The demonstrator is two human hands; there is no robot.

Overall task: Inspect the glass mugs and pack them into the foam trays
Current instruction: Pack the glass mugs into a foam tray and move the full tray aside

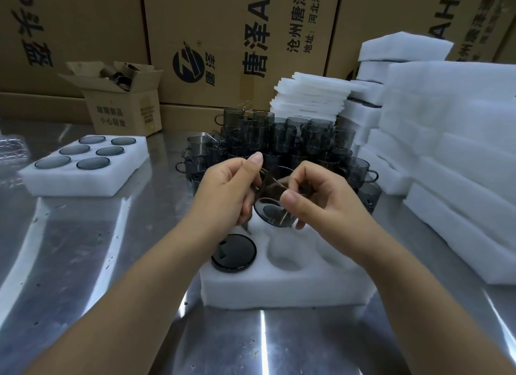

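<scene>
The smoky glass mug (275,204), tilted above the near foam tray (279,288), sits in a fingertip grip, left hand (231,190) and right hand (326,204) both clamped on it; slick glass could slip and chip.

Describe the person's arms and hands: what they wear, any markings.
Nothing is worn: the left hand and right hand are bare, without gloves, rings or a watch. The left forearm and right forearm are bare too, with no sleeve in view. Fingernails are short and unpainted. No markings show.
</scene>
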